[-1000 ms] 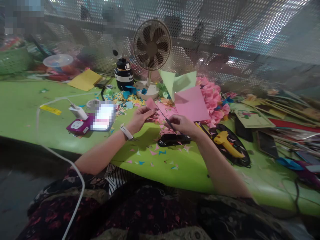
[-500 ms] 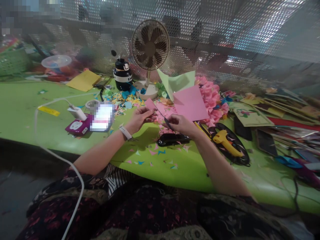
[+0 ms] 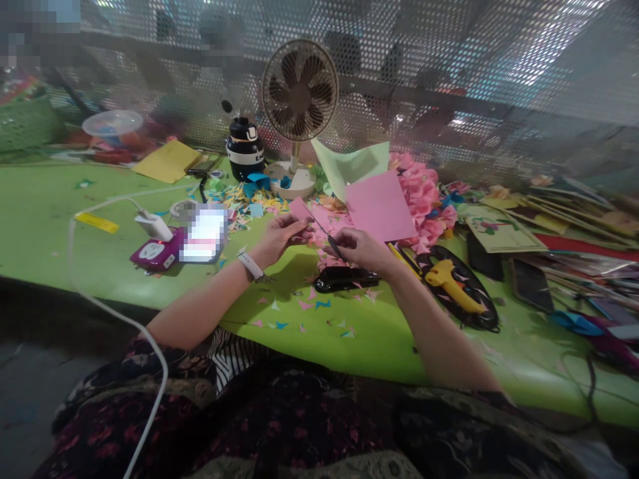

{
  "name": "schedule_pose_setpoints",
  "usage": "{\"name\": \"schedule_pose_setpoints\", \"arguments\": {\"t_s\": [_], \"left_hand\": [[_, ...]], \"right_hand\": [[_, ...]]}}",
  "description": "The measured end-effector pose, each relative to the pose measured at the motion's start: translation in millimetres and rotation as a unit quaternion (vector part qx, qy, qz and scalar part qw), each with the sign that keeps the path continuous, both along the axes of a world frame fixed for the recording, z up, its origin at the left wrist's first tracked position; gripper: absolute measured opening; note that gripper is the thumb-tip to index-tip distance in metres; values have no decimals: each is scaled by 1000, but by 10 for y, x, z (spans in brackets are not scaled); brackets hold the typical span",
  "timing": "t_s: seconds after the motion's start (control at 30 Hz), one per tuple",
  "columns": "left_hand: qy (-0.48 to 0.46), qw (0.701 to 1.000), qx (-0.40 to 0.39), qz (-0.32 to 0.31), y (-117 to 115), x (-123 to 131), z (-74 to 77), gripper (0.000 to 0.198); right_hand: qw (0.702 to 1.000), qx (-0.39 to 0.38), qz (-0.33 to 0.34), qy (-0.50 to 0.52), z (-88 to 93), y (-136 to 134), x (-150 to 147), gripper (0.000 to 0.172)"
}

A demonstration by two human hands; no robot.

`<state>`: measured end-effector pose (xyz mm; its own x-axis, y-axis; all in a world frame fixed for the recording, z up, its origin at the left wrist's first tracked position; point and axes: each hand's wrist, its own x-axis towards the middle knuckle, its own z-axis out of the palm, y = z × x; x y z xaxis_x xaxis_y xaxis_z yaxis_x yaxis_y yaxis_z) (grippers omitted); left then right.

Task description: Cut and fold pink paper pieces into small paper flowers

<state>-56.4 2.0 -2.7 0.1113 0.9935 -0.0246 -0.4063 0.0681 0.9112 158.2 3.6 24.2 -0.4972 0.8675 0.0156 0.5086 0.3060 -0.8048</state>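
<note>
My left hand (image 3: 283, 237), a pale band at its wrist, pinches a small piece of pink paper (image 3: 300, 209) by its lower edge. In my right hand (image 3: 357, 247) is a slim dark-handled tool (image 3: 334, 246) with a long narrow tip. That tip points up and left, reaching beside the pink paper; I cannot tell whether it is scissors or a knife. Both hands are closed and slightly above the green table (image 3: 294, 352). Just below the right hand lies a glossy black object (image 3: 344, 279). Pink paper scraps (image 3: 329, 223) lie behind and beneath the fingers.
A fan (image 3: 300, 93) and a black bottle (image 3: 244, 150) stand at the back. Pink paper flowers (image 3: 419, 189) are heaped beside a pink sheet (image 3: 379, 206). Right: a yellow glue gun (image 3: 454, 286) on a black tray. Left: a lit phone (image 3: 204, 233) and a white cable (image 3: 150, 329).
Both hands, the pink paper and the tool keep almost the same place. The green sheet near the fan and a few blue scraps have shifted slightly.
</note>
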Motion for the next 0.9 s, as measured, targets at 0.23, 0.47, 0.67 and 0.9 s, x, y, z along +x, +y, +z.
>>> {"name": "schedule_pose_setpoints", "arguments": {"t_s": [0.23,0.47,0.67,0.9], "left_hand": [[-4,1000,-4,-1,16,-17,-12,18],[-12,1000,4,-6,27,-30,-43,20],[23,1000,12,1,29,-73,-24,19],[25,998,36,42,77,-94,-18,26]], "right_hand": [[999,-21,-10,23,-24,15,10,50],[998,-37,-21,41,-19,6,-5,52],[996,-56,-32,55,6,-6,-10,52],[996,-53,-50,59,-15,7,1,52]]}}
